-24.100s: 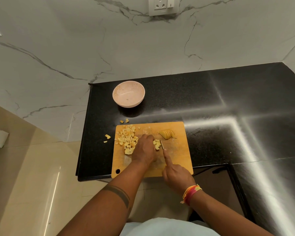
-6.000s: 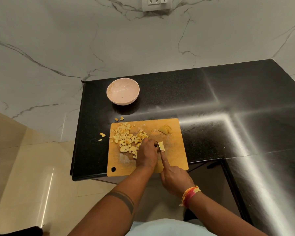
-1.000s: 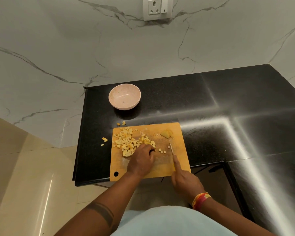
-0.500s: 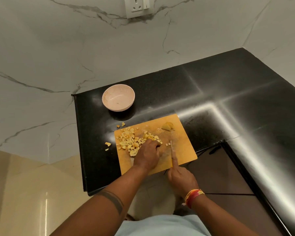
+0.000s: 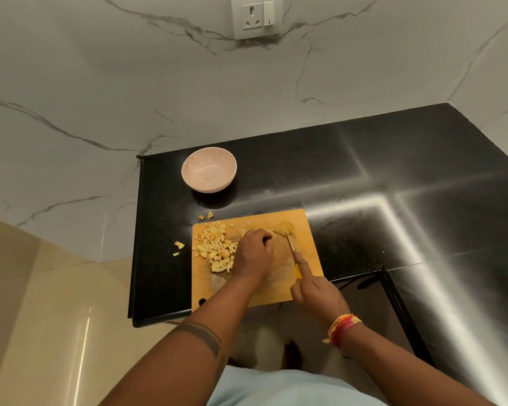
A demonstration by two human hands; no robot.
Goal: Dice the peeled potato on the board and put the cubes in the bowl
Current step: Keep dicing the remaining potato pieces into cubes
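Note:
A wooden cutting board (image 5: 308,253) lies near the counter's front edge. A heap of potato cubes (image 5: 216,249) covers its left half. The last uncut slices of potato (image 5: 283,228) sit at the board's far right corner. My left hand (image 5: 254,254) rests on the board with curled fingers, beside the cubes; whether it holds anything is hidden. My right hand (image 5: 314,291) grips a yellow-handled knife (image 5: 292,250), index finger along the spine, blade tip touching the slices. The pink bowl (image 5: 208,169) stands empty behind the board.
A few stray cubes (image 5: 206,215) lie on the black counter (image 5: 393,177) behind the board, and two more stray cubes (image 5: 179,246) to its left. The counter ends at a left edge above the tiled floor. A wall socket (image 5: 255,17) sits in the marble backsplash.
The knife has swung forward from mid-board to the remaining slices at the far right corner. My left hand has shifted up beside the cube heap. The head camera moved too.

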